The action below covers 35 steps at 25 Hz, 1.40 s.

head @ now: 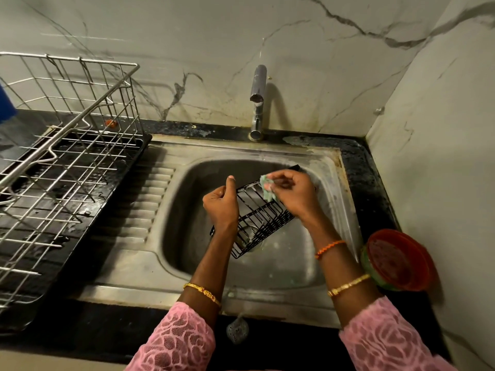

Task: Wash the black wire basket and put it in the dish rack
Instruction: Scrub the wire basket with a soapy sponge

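The black wire basket is held tilted over the steel sink. My left hand grips its left edge, thumb pointing up. My right hand pinches a small green scrub pad against the basket's upper rim, where some white foam shows. The metal dish rack stands on a black drip tray to the left of the sink, with nothing in it.
A chrome tap rises behind the sink, with no water running. A red-lidded green tub sits on the dark counter at the right. Marble walls close in at the back and right. A blob of foam lies on the front edge.
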Each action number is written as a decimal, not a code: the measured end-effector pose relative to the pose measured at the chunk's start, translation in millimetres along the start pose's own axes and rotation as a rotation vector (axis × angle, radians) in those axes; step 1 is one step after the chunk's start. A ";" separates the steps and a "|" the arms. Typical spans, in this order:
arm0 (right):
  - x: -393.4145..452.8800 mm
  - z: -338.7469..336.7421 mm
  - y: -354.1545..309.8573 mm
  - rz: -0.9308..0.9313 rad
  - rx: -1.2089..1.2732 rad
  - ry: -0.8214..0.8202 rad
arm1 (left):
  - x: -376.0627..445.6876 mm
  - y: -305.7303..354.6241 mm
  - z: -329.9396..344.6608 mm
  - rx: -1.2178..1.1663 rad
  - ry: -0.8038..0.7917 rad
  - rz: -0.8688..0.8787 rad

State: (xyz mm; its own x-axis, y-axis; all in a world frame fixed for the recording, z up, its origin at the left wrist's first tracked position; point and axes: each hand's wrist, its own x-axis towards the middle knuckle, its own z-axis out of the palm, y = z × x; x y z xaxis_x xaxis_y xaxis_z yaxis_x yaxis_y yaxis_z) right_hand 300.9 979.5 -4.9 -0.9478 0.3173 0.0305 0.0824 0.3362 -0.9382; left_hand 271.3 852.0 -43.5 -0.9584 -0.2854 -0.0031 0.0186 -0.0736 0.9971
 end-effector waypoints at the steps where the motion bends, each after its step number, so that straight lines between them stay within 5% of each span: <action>1: 4.0 11.2 -5.2 -0.019 -0.015 0.000 | -0.9 0.4 1.3 0.001 -0.005 0.000; 6: -10.8 21.4 -5.2 -0.065 -0.219 -0.015 | 9.3 -3.2 3.3 -0.009 0.024 -0.016; 21: -38.4 -0.7 1.9 0.091 -0.257 -0.117 | 27.3 -8.7 -15.8 0.006 0.082 -0.041; 26: -22.4 9.1 -4.8 0.040 -0.138 0.095 | 25.0 -9.4 -24.7 -0.009 0.014 0.000; 35: -36.8 23.7 1.3 0.082 -0.302 0.064 | 22.6 -12.0 -33.3 -0.030 0.013 0.014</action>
State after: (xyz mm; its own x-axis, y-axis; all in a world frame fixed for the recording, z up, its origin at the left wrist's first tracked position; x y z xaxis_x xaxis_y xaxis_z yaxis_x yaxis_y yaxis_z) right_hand 328.6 947.2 -15.4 -0.9136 0.4065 -0.0107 0.2548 0.5518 -0.7941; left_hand 258.9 814.7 -58.1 -0.9543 -0.2986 0.0096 0.0406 -0.0979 0.9944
